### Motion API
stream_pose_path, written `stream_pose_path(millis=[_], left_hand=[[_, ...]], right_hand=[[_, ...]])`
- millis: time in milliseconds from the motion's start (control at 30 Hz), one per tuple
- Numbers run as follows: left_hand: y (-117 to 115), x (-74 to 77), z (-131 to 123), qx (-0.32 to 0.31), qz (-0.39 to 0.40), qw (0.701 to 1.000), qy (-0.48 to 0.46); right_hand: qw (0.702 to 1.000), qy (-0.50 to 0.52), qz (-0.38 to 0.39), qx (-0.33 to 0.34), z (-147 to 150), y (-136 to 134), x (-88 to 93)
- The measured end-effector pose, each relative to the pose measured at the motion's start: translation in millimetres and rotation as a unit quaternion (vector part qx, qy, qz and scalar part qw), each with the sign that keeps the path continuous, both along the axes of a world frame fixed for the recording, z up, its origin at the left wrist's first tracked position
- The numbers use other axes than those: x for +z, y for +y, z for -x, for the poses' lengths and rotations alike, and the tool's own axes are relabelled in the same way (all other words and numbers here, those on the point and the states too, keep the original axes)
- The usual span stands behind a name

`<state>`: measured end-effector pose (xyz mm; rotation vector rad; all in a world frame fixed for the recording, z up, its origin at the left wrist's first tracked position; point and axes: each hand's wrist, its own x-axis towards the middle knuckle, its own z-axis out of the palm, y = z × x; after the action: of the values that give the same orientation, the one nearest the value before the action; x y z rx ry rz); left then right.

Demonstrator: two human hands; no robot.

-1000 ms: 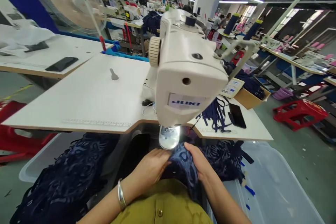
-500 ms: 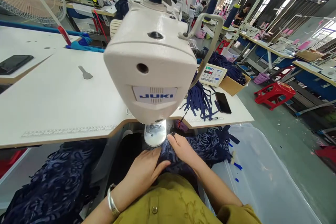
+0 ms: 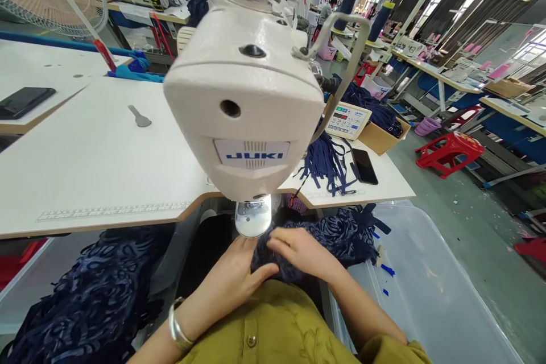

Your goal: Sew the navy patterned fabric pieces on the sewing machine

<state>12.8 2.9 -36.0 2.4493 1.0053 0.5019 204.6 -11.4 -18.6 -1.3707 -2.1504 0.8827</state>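
Note:
A white sewing machine [image 3: 245, 91] stands straight ahead, and its metal face plate [image 3: 253, 217] comes down just in front of my hands. Navy patterned lace fabric [image 3: 267, 256] lies bunched below that plate. My left hand [image 3: 232, 273] has hold of its left side, thumb across the cloth and fingertips partly hidden near the plate. On the other side, my right hand [image 3: 305, 253] grips the same fabric with bent fingers. More of the fabric trails right, past my right wrist. The needle and presser foot are out of sight behind the plate.
Left of my knees hangs a pile of patterned fabric [image 3: 94, 290]. A clear plastic bin [image 3: 426, 290] stands at right. On the white table [image 3: 106, 165] are a flat metal tool [image 3: 140, 116], navy strips [image 3: 326, 162], a phone [image 3: 364, 166] and a control panel [image 3: 347, 119].
My right hand has shifted slightly right and curled its fingers more around the fabric. The fabric between my hands is more bunched. My left hand has moved a little to the left.

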Motion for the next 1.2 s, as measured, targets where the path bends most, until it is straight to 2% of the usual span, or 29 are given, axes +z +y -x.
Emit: stream_pose_path(millis=[67,100,167,200,267,333,400,467,533,567,667,767,967,1067,1200], left_hand=[[3.2,13.5,7.9,-0.045,0.092,0.992,-0.070],[4.9,20.8,11.8,-0.059,0.140,0.984,-0.091],[8.8,34.9,19.0,-0.037,0.196,0.974,-0.109],[11.1,41.0,22.2,-0.003,0.190,0.975,-0.110],[16.1,50.3,27.2,0.082,0.101,0.986,-0.102],[20.6,54.8,29.8,0.140,-0.059,0.985,-0.077],[22.9,55.0,30.1,0.133,-0.201,0.970,-0.044],[22.4,52.5,28.9,0.057,-0.266,0.962,-0.023],[19.8,48.9,26.6,-0.016,-0.263,0.965,-0.011],[18.1,47.3,25.1,-0.032,-0.253,0.967,-0.006],[14.2,44.7,19.7,-0.002,-0.241,0.970,0.000],[14.2,47.4,13.6,0.036,-0.262,0.964,-0.007],[17.8,56.1,4.1,0.104,-0.294,0.949,0.043],[15.6,52.9,2.5,0.115,-0.295,0.947,0.050],[11.3,43.8,5.8,0.100,-0.273,0.957,0.006]], right_hand=[[0.994,0.031,0.032,0.104,-5.0,-3.4,18.9],[0.992,0.041,0.039,0.112,-5.6,-4.5,26.9],[0.997,0.045,0.015,0.060,-3.8,-4.0,38.3],[0.999,0.030,-0.015,0.031,-1.9,-2.1,41.4],[0.995,-0.028,-0.097,-0.002,3.2,4.2,42.3],[0.984,-0.081,-0.157,-0.029,8.7,11.0,38.6],[0.981,-0.080,-0.163,-0.070,13.2,15.4,33.0],[0.987,-0.027,-0.136,-0.087,15.5,16.2,27.7],[0.989,0.050,-0.106,-0.092,15.6,15.4,23.2],[0.987,0.089,-0.089,-0.101,15.1,15.3,21.3],[0.970,0.183,-0.011,-0.157,13.1,19.5,17.2],[0.952,0.230,0.041,-0.197,12.5,30.6,17.2],[0.961,0.175,0.000,-0.216,16.5,53.8,27.2],[0.965,0.155,-0.010,-0.213,17.3,55.9,29.2],[0.972,0.149,-0.034,-0.181,11.9,45.6,27.5]])
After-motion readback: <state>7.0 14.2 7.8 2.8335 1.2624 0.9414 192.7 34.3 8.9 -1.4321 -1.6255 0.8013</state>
